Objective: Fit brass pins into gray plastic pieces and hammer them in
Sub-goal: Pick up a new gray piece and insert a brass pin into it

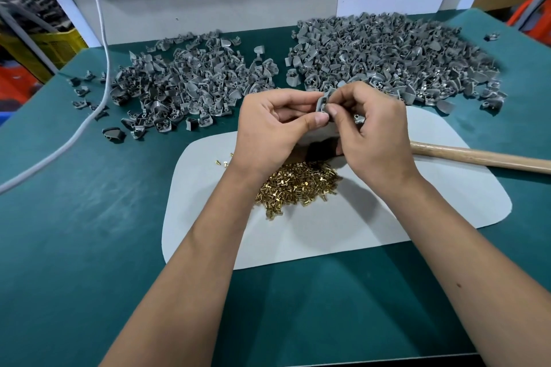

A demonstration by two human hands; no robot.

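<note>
A white cable [98, 39] trailed across the green table [89, 217] at the left, beside one heap of gray plastic pieces [185, 83]. The left hand [274, 125] and right hand [369, 128] both pinched a single gray plastic piece [323, 103] between thumb and fingertips, above the brass pins [295, 188] heaped on a pale mat [357, 232]. A larger gray heap [387, 53] lay behind, and a wooden hammer handle [483, 156] lay at the right.
</note>
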